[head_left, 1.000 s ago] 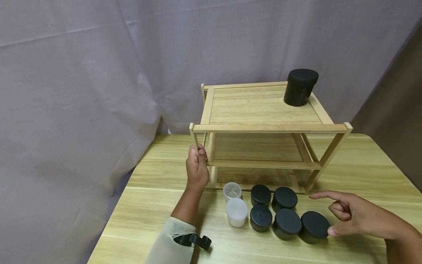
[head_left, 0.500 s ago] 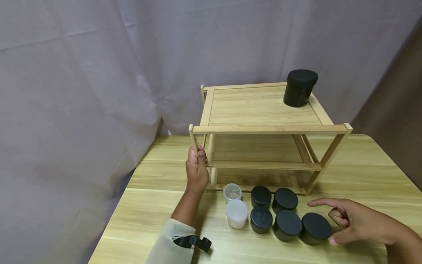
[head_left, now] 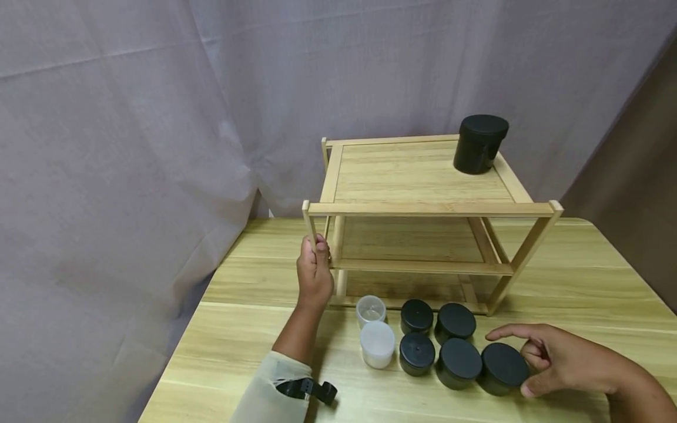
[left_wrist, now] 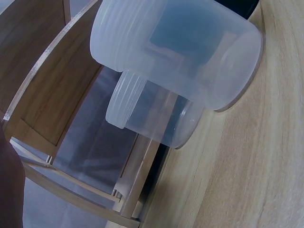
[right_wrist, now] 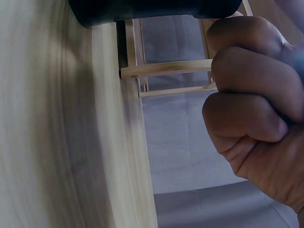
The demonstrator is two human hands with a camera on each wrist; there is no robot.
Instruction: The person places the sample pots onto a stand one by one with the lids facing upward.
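Observation:
My left hand (head_left: 315, 267) grips the front-left post of a two-tier wooden shelf (head_left: 431, 207). A tall black jar (head_left: 479, 144) stands on the shelf's top back right corner. Several low black jars sit on the table in front of the shelf. My right hand (head_left: 550, 358) is at the rightmost black jar (head_left: 502, 368). Its index finger reaches along the jar's far rim, its thumb lies at the near right side, and the other fingers (right_wrist: 247, 61) are curled. In the right wrist view this jar (right_wrist: 152, 9) fills the top edge.
Two translucent jars (head_left: 371, 310) (head_left: 378, 343) stand left of the black ones; the left wrist view shows them close up (left_wrist: 175, 52). Grey curtain hangs behind and to the left. The wooden table (head_left: 238, 352) ends at the left and right.
My right hand has come down and slightly left, from hovering above the rightmost black jar to lying around it. The left hand has stayed on the post.

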